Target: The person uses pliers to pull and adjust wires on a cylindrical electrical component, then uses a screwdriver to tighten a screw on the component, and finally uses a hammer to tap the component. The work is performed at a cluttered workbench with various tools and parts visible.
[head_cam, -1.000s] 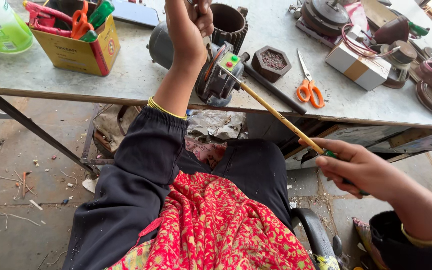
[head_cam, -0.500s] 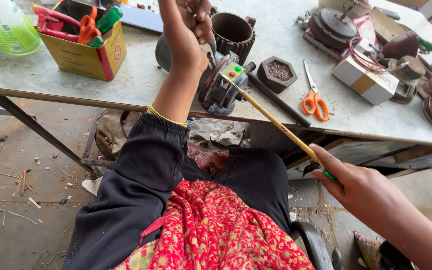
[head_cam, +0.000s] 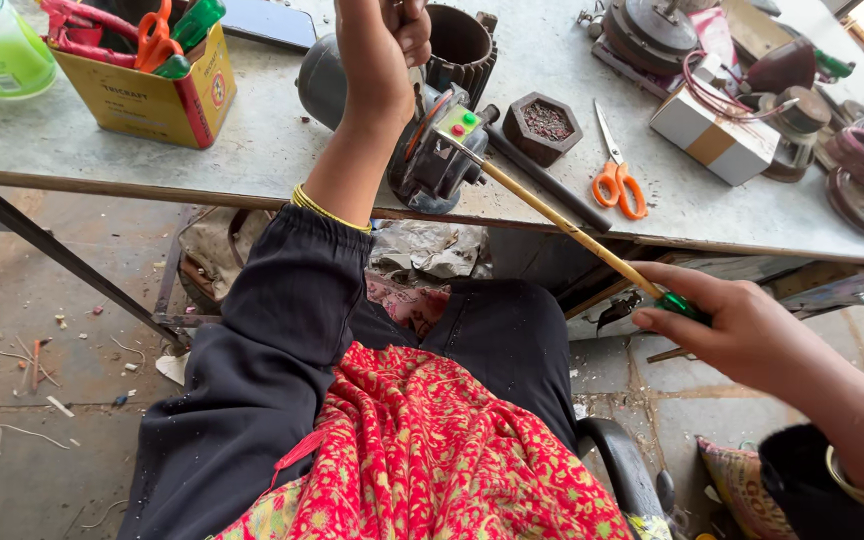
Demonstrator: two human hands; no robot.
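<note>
The grey workbench (head_cam: 252,150) was crowded with a yellow tool box (head_cam: 147,85), orange scissors (head_cam: 617,180) and motor parts. The left hand (head_cam: 377,50) stayed clenched over the small motor (head_cam: 432,150) at the bench's near edge. The right hand (head_cam: 737,325), closed around the green handle of a long yellow rod (head_cam: 562,220), had drawn slightly back, the tip remaining against the motor, so the poking work appeared ongoing.
</note>
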